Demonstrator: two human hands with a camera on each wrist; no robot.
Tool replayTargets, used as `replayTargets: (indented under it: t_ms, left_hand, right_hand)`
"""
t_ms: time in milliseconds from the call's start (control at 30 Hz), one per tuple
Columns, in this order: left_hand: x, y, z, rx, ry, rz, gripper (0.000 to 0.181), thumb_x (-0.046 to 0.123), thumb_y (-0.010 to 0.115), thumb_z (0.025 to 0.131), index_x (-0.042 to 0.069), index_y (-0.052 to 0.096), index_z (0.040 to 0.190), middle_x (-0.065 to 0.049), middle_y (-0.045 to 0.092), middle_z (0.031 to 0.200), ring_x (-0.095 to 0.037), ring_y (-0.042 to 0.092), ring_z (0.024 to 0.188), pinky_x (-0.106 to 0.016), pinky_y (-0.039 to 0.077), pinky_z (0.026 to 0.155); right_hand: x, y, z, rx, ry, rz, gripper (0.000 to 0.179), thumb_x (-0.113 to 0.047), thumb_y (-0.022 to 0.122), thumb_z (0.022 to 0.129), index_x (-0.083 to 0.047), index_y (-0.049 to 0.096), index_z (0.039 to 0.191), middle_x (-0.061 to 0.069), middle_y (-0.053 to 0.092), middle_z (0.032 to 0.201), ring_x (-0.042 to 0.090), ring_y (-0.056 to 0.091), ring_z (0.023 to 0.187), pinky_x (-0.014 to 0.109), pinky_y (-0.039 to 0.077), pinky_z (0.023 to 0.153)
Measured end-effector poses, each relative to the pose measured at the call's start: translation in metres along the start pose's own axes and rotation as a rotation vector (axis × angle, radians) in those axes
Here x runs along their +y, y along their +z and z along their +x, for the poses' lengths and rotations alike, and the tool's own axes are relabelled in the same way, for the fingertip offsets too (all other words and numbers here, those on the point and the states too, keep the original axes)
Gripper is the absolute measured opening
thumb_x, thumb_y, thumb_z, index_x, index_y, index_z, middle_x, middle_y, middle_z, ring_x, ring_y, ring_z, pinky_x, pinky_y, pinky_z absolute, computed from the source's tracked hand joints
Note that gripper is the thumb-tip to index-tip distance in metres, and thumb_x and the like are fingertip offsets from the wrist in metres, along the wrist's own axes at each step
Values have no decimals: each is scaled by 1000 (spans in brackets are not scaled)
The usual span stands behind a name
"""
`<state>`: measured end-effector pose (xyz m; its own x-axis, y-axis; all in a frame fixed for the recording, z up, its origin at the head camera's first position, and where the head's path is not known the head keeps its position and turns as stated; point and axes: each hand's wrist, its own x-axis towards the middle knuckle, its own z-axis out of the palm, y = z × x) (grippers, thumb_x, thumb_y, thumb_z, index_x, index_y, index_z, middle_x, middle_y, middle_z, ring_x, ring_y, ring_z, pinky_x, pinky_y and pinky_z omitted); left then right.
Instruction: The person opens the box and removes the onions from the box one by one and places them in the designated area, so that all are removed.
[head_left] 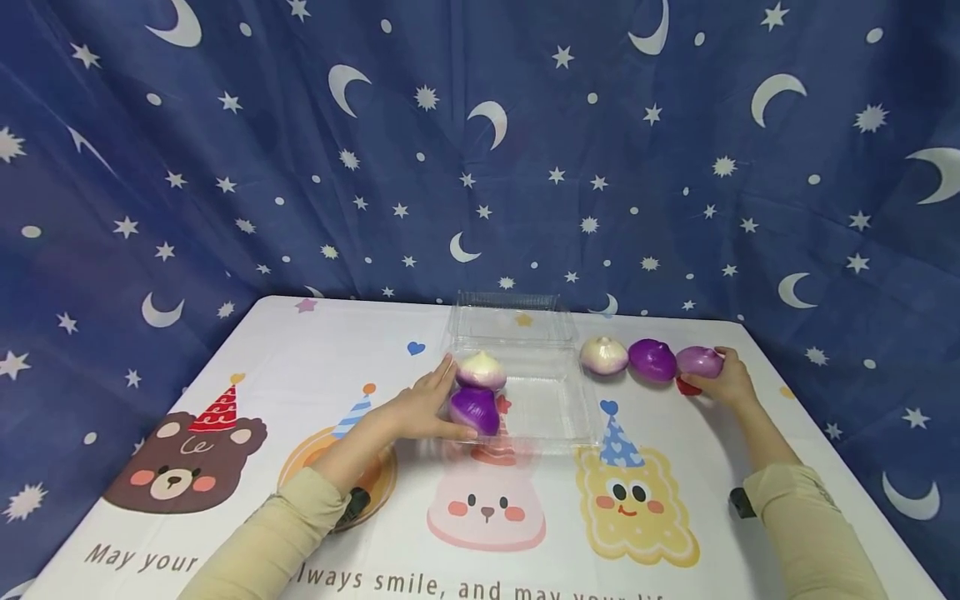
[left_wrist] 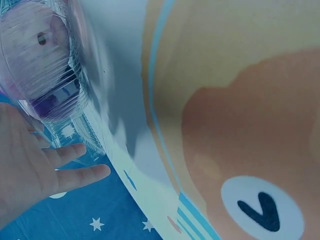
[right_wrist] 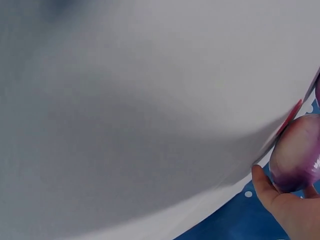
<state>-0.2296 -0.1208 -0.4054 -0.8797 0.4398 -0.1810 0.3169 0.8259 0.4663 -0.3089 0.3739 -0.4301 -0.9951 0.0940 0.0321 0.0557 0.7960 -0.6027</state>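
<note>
cut-off sleeves [head_left: 262,533], straight-fingered left hand [head_left: 422,410] at clear box [head_left: 551,396], right hand [head_left: 729,383] curled round partly covered lilac onion [head_left: 697,361]

Place: indoor curtained tabletop set, room type cannot be told | Backdrop: blue moon-and-star curtain [head_left: 525,200] beyond table [head_left: 258,354] far edge, round both far corners | Cover: cartoon-print cloth [head_left: 558,508]

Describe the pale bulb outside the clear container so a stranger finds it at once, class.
On the white table, find the clear container. Right of it, three bulbs form a row ending at the right hand. Pick the pale bulb nearest the container: its top is creamy white, while the other two look purple.
</note>
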Motion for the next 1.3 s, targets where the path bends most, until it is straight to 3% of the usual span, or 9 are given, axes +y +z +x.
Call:
replayTargets:
  t_ms: [233,533,833,1100,1300]
  left_hand:
    - [1,0,5,-16,8,24,118,67,65,73,4,2,151,-13,-8,159,-43,13,143,-71,23,104]
    - [-1,2,0,-10,2,29,117,65,66,74,2,4,151,-14,-7,159,-44,15,142,-71,25,102]
    - [0,1,1,-6,6,30,116,64,66,74,2,5,151,-14,-6,159,-44,15,142,-69,25,105]
    - [0,0,0,1,7,31,117,65,66,73,2,5,151,-14,-6,159,-43,15,143,-70,25,104]
    - [0,0,0,4,11,27,117,65,65,74,2,4,151,-14,-7,159,-44,14,142,-70,24,104]
  right_hand:
    - [4,-7,-5,21,23,-1,89,-21,67,80,17,13,139,49,25,130,60,31,119,66,29,103]
    - [5,-3,-10,-45,26,-14,90,-23,67,81,17,11,139,48,23,131,60,29,121,66,29,103]
    - [6,-1,-9,-5,-35,-36,84,-17,67,79,20,16,136,48,31,128,60,33,118,66,30,102]
    - [1,-1,-6,-45,6,-11,91,-19,67,79,17,10,140,49,22,131,61,28,121,67,27,104]
    - [-5,-3,-9,-31,-46,24,89,-17,67,79,13,11,141,48,17,134,61,29,119,69,28,102]
